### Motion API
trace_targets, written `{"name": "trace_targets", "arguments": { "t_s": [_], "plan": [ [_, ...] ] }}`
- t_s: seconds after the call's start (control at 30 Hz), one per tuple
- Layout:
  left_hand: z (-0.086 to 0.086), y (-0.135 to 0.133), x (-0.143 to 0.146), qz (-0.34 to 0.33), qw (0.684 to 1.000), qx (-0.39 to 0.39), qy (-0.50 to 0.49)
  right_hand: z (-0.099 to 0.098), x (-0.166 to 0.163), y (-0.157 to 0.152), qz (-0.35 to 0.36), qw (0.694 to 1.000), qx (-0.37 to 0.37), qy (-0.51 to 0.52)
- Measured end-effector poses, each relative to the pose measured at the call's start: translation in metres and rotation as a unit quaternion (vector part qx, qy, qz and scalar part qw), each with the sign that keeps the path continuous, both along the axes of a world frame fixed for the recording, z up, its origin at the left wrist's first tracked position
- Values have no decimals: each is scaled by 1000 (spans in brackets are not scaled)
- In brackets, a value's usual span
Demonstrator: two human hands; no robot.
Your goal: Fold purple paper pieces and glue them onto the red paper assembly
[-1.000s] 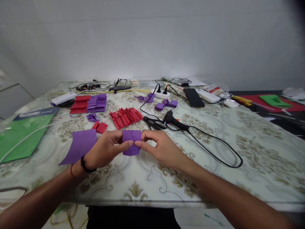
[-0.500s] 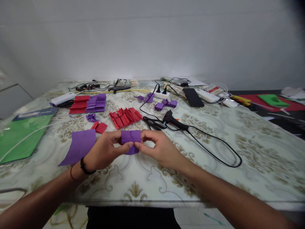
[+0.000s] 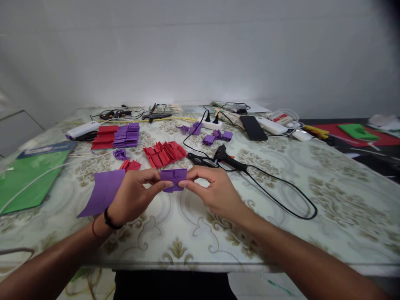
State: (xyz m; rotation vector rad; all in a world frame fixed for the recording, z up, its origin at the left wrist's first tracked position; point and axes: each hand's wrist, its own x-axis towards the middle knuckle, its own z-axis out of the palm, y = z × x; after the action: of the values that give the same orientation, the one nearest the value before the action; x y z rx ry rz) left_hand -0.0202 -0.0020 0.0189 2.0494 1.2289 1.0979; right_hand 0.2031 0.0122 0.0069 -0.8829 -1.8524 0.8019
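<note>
A small folded piece of purple paper is pinched between my two hands above the table's front middle. My left hand grips its left side, thumb in front and fingers behind. On its right side my right hand holds it the same way. Creases and raised flaps show on the paper. Beside my left wrist lies a flat purple sheet. Just beyond my hands are a small folded red paper and a row of folded red pieces.
A glue gun with a looped black cable and black scissors lie right of centre. Behind them are a power strip, folded purple pieces and a phone. Green sheets lie at the left.
The purple paper has risen slightly, and its lower part now looks shorter, with flaps standing at the top. Both hands still pinch it, with my right thumb shifted a little rightward.
</note>
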Motion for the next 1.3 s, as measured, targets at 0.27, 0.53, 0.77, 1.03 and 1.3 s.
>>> {"name": "trace_targets", "arguments": {
  "t_s": [0.27, 0.53, 0.77, 1.03, 1.3],
  "plan": [
    [-1, 0, 0, 14, 1000, 2, -27, 0, 1, -2, -2, 998, 57, 36],
    [-8, 9, 0, -67, 942, -235, -228, 1, 7, 4, 41, 991, 110, 60],
    [-4, 8, 4, -55, 946, -215, -238, -4, 3, 4, 48, 993, 111, 7],
    [-4, 8, 4, 13, 969, -116, -216, -4, 5, 4, 33, 993, -70, 89],
    [-6, 7, 6, -23, 976, -110, -189, -7, 0, 4, 1, 996, -88, 19]
  ]
}}
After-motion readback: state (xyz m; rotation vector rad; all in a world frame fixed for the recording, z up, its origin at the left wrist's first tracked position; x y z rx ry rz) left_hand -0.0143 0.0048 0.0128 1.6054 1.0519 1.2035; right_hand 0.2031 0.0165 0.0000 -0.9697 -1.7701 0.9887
